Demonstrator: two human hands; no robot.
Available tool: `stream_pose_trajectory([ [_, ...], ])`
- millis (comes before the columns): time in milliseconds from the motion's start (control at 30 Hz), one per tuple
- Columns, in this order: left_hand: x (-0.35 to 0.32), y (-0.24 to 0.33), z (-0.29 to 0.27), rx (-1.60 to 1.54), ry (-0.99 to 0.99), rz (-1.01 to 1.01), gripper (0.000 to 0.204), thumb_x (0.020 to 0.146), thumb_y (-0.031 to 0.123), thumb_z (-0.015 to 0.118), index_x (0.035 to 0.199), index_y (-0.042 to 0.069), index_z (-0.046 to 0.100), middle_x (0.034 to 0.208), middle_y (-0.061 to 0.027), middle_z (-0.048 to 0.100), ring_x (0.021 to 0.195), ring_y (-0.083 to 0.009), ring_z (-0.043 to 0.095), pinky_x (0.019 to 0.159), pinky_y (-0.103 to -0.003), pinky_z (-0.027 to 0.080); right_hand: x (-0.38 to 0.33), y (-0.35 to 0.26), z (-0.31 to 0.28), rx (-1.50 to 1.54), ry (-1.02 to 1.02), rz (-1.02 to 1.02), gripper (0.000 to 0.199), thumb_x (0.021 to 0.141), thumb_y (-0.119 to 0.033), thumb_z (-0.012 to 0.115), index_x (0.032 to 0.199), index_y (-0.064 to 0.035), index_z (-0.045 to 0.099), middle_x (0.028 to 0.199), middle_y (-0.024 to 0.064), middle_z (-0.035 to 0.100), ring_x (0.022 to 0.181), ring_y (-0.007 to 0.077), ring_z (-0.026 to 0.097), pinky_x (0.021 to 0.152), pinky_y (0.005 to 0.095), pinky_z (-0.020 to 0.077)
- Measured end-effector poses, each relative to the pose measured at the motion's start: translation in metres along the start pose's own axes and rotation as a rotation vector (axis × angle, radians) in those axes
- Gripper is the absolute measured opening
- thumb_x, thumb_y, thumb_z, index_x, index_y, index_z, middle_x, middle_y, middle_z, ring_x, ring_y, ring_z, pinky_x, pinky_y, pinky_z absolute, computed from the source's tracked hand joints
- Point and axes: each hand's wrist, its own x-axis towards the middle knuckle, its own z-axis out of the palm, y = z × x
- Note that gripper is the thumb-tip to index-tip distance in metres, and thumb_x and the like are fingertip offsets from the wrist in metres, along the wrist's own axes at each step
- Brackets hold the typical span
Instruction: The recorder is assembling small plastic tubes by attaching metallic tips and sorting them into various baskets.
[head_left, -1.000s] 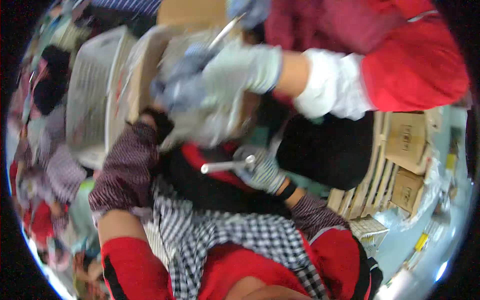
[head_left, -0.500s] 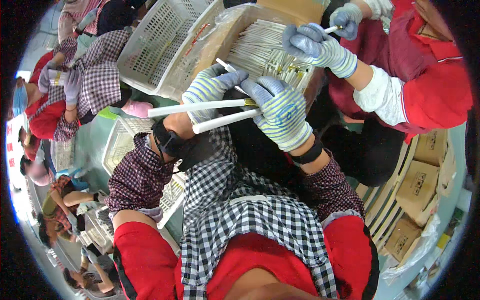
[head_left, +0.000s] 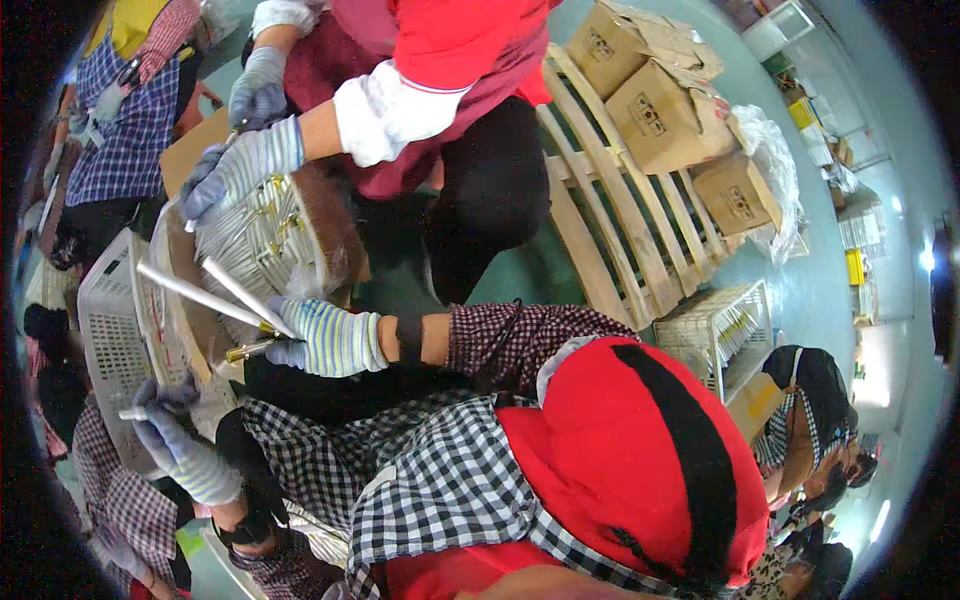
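Observation:
My right hand (head_left: 335, 338), in a striped knit glove, is closed around slim white rods (head_left: 205, 297) with brass-coloured ends. Two of them stick out toward the far left, and another brass-coloured end pokes out beside the fingers. Lower left, my left hand (head_left: 190, 455), gloved too, has its fingers bent around a white rod (head_left: 133, 413); only a short piece of that rod shows. Beyond my hands stands a cardboard box (head_left: 335, 235) full of similar white rods (head_left: 260, 240). A co-worker's gloved hand (head_left: 240, 170) hangs over this box.
A pale plastic crate (head_left: 125, 335) stands left of the box. At the far right, cartons (head_left: 665, 115) sit on and beside a wooden pallet (head_left: 620, 215). A wire-sided crate (head_left: 715, 335) of white rods is to my right. Other people work at the left and lower right.
My view has swung to the right, so box and co-worker now appear farther left. My hands have moved apart; the right keeps the white rods, the left has one separately.

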Motion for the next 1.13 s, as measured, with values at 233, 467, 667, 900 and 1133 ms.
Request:
stream_pose_trajectory([
  [233,-0.018,0.053,0.038,0.667,-0.391,0.393,0.028,0.085,0.003,0.05,0.109,0.007,0.062,0.101,-0.0167,0.063,0.092,-0.0302,0.061,0.079,-0.035,0.047,-0.008,-0.094,-0.05,-0.23,0.063,0.17,0.023,0.08,-0.018,0.069,0.096,-0.0028,0.062,0.08,0.0042,0.065,0.067,0.0139,0.059,0.063,0.0277,0.0489],
  [467,-0.017,0.043,0.035,0.631,-0.431,0.348,0.02,0.081,0.008,0.06,0.101,0.008,0.062,0.076,-0.0145,0.06,0.067,-0.0327,0.059,0.059,-0.038,0.046,0.011,-0.07,-0.05,-0.209,-0.08,-0.175,0.019,0.079,-0.012,0.071,0.093,-0.0023,0.062,0.087,0.0052,0.065,0.078,0.0118,0.06,0.072,0.0257,0.0481],
  [667,-0.024,0.043,0.029,0.568,-0.667,0.399,0.034,0.073,0.01,0.064,0.106,0.006,0.062,0.091,-0.017,0.064,0.084,-0.0332,0.062,0.075,-0.036,0.048,0.0,-0.083,-0.056,-0.819,-0.135,-0.523,0.022,0.073,-0.023,0.07,0.089,-0.0111,0.062,0.086,0.0073,0.065,0.076,0.0232,0.063,0.066,0.0318,0.0495],
  [900,-0.078,0.011,0.008,0.24,-0.628,-0.417,0.023,0.087,0.015,0.054,0.1,-0.002,0.061,0.079,-0.0116,0.063,0.072,-0.0159,0.06,0.064,-0.032,0.05,-0.034,-0.093,-0.056,-0.964,-0.292,-0.695,0.025,0.074,-0.024,0.055,0.096,-0.0115,0.057,0.07,0.005,0.05,0.061,0.0231,0.056,0.05,0.0381,0.0442],
  [1133,-0.109,0.021,0.033,1.375,-0.939,0.268,0.049,0.071,0.024,0.073,0.115,0.009,0.055,0.098,-0.0166,0.064,0.085,-0.028,0.063,0.078,-0.041,0.047,-0.077,-0.097,-0.055,-0.477,-0.475,0.363,0.033,0.077,-0.031,0.067,0.102,-0.0095,0.063,0.096,0.0163,0.064,0.085,0.031,0.063,0.068,0.0391,0.0496],
])
